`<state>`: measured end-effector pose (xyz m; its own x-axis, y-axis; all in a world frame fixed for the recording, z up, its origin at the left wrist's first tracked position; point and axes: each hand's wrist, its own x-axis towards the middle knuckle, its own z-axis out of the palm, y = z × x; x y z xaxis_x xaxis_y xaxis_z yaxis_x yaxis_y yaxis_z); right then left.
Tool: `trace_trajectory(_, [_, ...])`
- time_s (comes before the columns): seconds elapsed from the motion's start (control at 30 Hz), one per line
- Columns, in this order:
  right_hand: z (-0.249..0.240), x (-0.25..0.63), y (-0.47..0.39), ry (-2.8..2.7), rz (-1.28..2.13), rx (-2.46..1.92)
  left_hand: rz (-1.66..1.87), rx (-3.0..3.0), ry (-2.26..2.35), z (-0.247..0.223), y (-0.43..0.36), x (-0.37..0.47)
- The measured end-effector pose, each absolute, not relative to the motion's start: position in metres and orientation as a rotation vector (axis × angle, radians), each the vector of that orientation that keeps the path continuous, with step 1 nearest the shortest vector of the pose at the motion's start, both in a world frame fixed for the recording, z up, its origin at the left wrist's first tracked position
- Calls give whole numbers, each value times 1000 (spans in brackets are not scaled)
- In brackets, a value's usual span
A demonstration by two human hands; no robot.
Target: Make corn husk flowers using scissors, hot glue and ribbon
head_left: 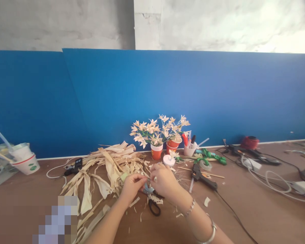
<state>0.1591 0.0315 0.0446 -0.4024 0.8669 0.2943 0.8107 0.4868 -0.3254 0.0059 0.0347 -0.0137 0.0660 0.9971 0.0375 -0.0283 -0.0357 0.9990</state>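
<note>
My left hand (133,187) and my right hand (165,179) meet above the middle of the table, both with fingers pinched. Whatever lies between the fingertips is too small to make out. Just below them rest scissors (154,207) with black handles, partly covered by my hands. To the left spreads a large heap of dried corn husks (113,166). Behind my hands, pale handmade flowers (152,128) with green stems stand in a red and white paper cup (157,152). A single flower (173,154) lies by a round white lid (169,160).
A black glue gun (203,178) lies right of my hands, its cord running to the front edge. Behind it are a pen cup (189,150) and green tape (210,156). White cables (271,183) tangle far right; a white cup (26,164) stands far left. A blue partition (152,84) closes the back.
</note>
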Motion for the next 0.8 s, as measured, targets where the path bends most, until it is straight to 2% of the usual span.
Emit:
trace_trajectory(0.4, [54, 167, 29, -2392, 487, -1358, 1202, 1425, 1018, -10, 30, 6])
trace_trajectory(0.8, [43, 153, 30, -2345, 133, -1473, 1195, 1339, 1081, -11, 31, 9])
